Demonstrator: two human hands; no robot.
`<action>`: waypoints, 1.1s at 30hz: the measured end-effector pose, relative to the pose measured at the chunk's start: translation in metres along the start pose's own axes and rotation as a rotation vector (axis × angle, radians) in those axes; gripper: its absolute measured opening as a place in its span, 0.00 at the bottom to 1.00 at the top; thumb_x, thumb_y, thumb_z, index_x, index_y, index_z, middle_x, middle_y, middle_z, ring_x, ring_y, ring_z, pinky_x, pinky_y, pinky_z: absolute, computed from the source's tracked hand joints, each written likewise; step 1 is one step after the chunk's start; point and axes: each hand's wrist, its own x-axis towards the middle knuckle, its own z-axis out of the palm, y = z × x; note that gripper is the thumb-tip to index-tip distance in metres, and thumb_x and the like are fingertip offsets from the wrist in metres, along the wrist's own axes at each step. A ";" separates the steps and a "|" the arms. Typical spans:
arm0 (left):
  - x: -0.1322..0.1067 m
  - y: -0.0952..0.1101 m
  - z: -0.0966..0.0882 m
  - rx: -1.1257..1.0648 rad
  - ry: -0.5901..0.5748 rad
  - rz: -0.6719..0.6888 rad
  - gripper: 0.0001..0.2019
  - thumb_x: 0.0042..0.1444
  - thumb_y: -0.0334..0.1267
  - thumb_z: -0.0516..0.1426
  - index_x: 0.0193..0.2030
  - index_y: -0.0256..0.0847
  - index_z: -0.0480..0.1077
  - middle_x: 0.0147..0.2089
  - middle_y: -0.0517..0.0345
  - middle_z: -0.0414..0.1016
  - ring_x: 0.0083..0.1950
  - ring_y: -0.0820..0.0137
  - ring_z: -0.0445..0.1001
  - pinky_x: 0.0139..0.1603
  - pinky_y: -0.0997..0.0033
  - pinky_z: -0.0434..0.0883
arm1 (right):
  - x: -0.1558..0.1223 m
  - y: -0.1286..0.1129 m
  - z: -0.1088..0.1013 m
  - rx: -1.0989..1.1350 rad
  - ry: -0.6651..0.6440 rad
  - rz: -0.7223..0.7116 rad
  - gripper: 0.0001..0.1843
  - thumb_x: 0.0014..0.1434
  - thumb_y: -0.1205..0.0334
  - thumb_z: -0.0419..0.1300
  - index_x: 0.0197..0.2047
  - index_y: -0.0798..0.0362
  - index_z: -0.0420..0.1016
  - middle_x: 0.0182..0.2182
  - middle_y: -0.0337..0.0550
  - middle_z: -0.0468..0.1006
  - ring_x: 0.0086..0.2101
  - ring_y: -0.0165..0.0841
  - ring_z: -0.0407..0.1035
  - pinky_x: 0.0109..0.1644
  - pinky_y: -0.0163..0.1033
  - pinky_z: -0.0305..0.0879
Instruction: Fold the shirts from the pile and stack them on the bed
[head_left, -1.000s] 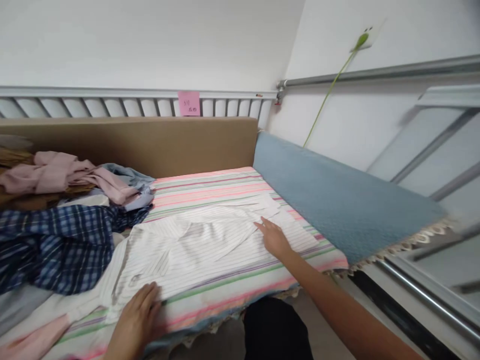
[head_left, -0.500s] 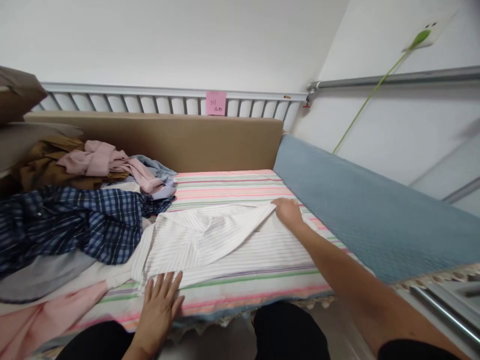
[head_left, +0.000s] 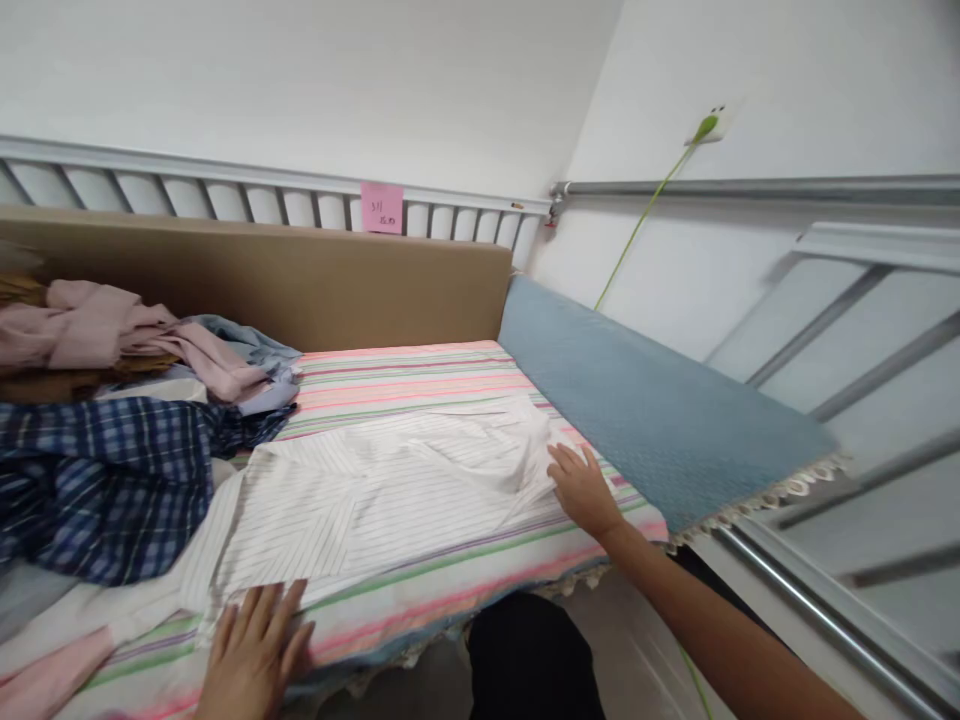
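A white shirt with thin dark stripes lies spread across the striped sheet, one sleeve reaching left toward the heap of clothes. My left hand rests flat at the shirt's near left edge, fingers apart. At the right end of the shirt is my right hand, its fingers stretched out on the cloth and not pinching it. The fabric beside those fingers is loosely rumpled.
A blue plaid shirt, a pink garment and other clothes pile up on the left. A brown board runs along the back, with a blue padded cover on the right. A green cord hangs from a wall socket.
My right hand has let go of the shirt's lifted edge and come down nearer. The flap it held now lies flat toward the right. The view has turned rightward; my left hand stays by the near edge.
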 end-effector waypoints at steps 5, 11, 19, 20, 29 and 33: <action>0.016 -0.016 -0.030 -0.089 0.004 -0.072 0.18 0.58 0.44 0.49 0.50 0.39 0.68 0.54 0.48 0.72 0.55 0.59 0.68 0.54 0.58 0.64 | -0.029 0.006 0.036 -0.031 -0.096 0.131 0.13 0.55 0.71 0.50 0.39 0.55 0.74 0.56 0.55 0.68 0.57 0.45 0.58 0.59 0.57 0.48; 0.048 -0.022 -0.059 -0.026 -0.030 -0.209 0.18 0.58 0.36 0.47 0.53 0.39 0.66 0.52 0.48 0.72 0.51 0.59 0.69 0.48 0.60 0.65 | -0.017 0.027 0.044 -0.063 -0.064 0.047 0.12 0.53 0.72 0.52 0.37 0.55 0.75 0.55 0.57 0.68 0.56 0.48 0.58 0.58 0.60 0.49; 0.045 -0.035 -0.072 -0.149 -0.074 -0.249 0.13 0.58 0.40 0.47 0.36 0.41 0.71 0.35 0.53 0.76 0.39 0.63 0.73 0.43 0.63 0.66 | 0.003 0.045 0.016 -0.070 0.025 0.087 0.12 0.57 0.69 0.50 0.37 0.56 0.75 0.49 0.60 0.72 0.49 0.47 0.64 0.60 0.59 0.42; 0.041 -0.036 -0.069 -0.163 -0.080 -0.246 0.13 0.58 0.39 0.47 0.35 0.41 0.71 0.35 0.53 0.76 0.38 0.63 0.73 0.43 0.63 0.67 | -0.001 0.042 0.018 -0.065 -0.014 0.075 0.13 0.57 0.70 0.49 0.37 0.56 0.75 0.47 0.60 0.74 0.48 0.47 0.66 0.59 0.58 0.44; 0.029 -0.041 -0.052 -0.083 -0.017 -0.103 0.15 0.53 0.34 0.46 0.41 0.41 0.72 0.44 0.49 0.77 0.43 0.60 0.74 0.48 0.57 0.69 | -0.008 0.028 0.019 0.199 -0.366 0.288 0.23 0.53 0.75 0.48 0.48 0.51 0.73 0.48 0.47 0.76 0.48 0.38 0.69 0.54 0.44 0.58; 0.049 -0.026 -0.020 -0.185 0.106 0.112 0.18 0.55 0.41 0.48 0.50 0.46 0.70 0.54 0.53 0.73 0.54 0.60 0.70 0.55 0.56 0.68 | 0.019 0.015 0.001 0.329 -0.152 0.292 0.22 0.62 0.60 0.47 0.56 0.54 0.68 0.56 0.50 0.69 0.57 0.38 0.60 0.61 0.44 0.52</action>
